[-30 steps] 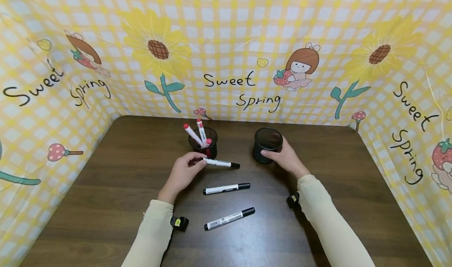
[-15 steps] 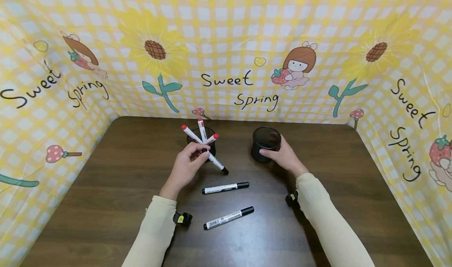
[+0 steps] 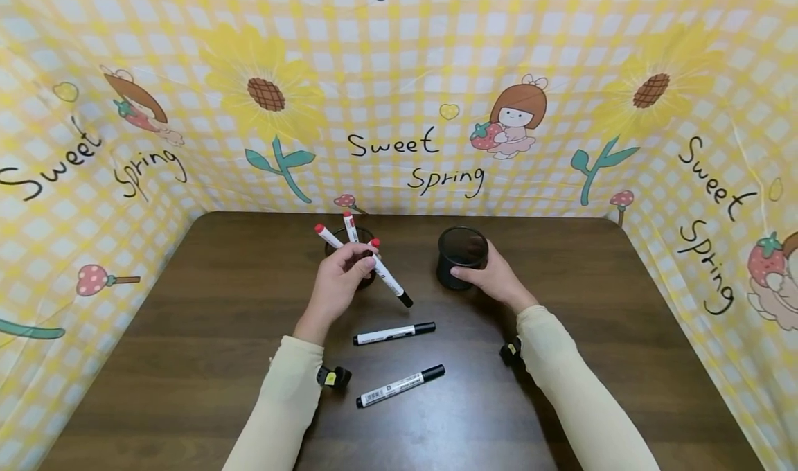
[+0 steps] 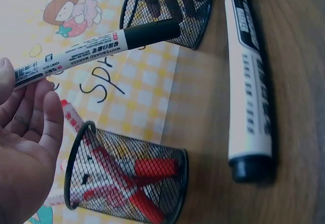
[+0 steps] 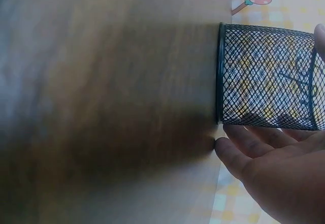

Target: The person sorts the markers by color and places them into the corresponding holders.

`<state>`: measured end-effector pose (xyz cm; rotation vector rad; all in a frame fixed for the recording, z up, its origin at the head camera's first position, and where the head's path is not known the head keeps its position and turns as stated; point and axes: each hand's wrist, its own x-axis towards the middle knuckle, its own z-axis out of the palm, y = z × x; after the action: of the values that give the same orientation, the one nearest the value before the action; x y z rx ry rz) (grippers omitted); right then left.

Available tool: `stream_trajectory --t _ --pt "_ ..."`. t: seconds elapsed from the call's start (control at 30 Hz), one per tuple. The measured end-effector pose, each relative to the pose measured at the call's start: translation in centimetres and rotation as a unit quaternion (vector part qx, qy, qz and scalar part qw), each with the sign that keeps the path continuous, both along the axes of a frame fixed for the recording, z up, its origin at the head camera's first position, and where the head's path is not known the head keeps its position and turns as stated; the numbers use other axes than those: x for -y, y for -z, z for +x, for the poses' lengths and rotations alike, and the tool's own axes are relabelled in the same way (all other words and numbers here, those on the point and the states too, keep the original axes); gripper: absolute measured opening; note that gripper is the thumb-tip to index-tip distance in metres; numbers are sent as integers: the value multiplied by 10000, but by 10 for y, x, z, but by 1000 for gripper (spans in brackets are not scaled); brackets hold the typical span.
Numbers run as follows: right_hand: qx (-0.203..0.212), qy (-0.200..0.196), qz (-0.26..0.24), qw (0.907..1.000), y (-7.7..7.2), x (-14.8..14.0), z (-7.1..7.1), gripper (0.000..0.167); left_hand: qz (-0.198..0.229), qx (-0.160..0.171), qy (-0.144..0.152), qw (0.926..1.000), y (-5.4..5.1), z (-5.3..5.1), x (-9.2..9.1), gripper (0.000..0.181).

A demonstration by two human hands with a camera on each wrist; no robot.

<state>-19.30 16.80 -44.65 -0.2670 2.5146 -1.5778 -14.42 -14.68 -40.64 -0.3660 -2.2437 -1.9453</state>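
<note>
My left hand (image 3: 337,280) pinches one end of a white marker with a black cap (image 3: 391,279), its capped end tilted down to the right. The same marker (image 4: 86,51) shows in the left wrist view, clear of the table. Behind the hand stands a mesh cup (image 3: 368,280) with several red-capped markers (image 3: 350,227) in it; the hand hides part of it. My right hand (image 3: 495,277) is around the right side of another black mesh cup (image 3: 455,277), thumb on its front. In the right wrist view that cup (image 5: 269,76) shows no markers inside.
Two black-capped markers lie on the wooden table (image 3: 187,360): one mid-table (image 3: 394,334), the other nearer the front (image 3: 400,386). A yellow checked cloth (image 3: 399,55) rises behind the table and along both sides.
The marker in my left hand has swung from nearly level to a steep slant, and that hand has risen slightly toward the left cup. My right hand keeps its hold on its cup.
</note>
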Motion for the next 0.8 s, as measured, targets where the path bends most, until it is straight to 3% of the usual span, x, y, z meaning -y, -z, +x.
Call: stream_trajectory --t 0.2,0.33,0.53,0.8 --pt "-49 -29 82 10000 1 2 2 85 227 -160 83 9996 -8 -6 -12 18" --pt "-73 -78 163 9998 3 3 3 86 325 -415 -42 9986 -16 -12 -21 19" --pt "-140 -136 137 9997 3 4 3 83 526 -941 -201 9940 -32 -27 -38 21" --pt "-193 -179 137 9996 4 3 2 85 459 -1431 -73 9886 -59 -43 -59 20"
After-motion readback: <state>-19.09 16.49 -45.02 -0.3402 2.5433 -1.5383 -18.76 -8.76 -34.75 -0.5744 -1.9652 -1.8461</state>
